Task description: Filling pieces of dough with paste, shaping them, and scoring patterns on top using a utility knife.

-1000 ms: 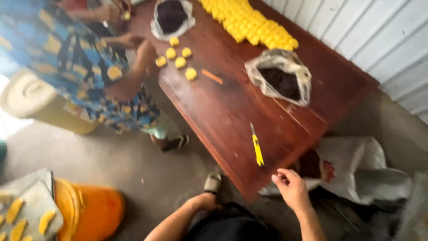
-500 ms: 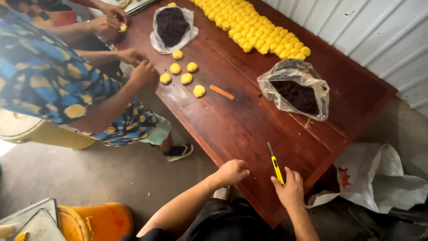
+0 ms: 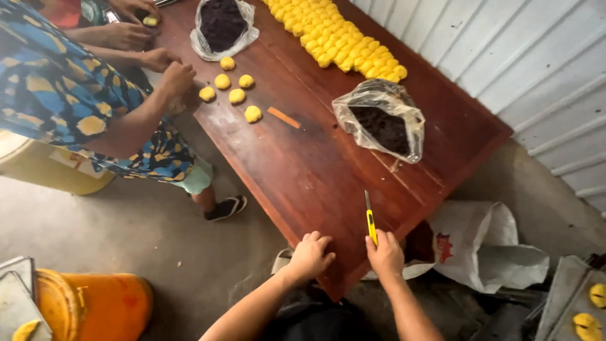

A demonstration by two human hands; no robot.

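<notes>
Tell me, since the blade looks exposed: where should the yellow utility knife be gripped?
Grip the yellow utility knife by its yellow handle, coming from the near table edge where the right hand touches it. The thin metal blade points away, toward the table's middle.

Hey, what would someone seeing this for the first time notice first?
Probably the long heap of bright yellow dough pieces at the far end of the dark wooden table, with two clear bags of dark filling near it. At the near edge, the right hand touches a yellow-handled knife, the left hand beside it.
</notes>
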